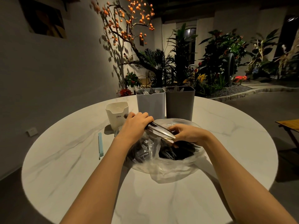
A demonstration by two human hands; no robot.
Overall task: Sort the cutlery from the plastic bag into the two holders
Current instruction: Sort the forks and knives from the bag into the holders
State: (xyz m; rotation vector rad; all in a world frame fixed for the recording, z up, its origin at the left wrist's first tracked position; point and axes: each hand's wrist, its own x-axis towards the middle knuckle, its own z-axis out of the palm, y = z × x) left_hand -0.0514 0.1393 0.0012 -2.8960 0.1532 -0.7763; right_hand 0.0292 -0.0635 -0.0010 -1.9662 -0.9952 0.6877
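left hand (135, 125): fingers curled, gripping | right hand (188, 134): fingers curled, pinching

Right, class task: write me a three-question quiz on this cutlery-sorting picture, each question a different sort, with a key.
1. True or false: the left hand holds a bundle of knives over the bag.
2. Which holder shows fork tines? A) light holder B) dark holder C) white cup
3. Fill in: the blue clip lies on the table to the ____ of the bag.

Key: 1 true; 2 A; 3 left
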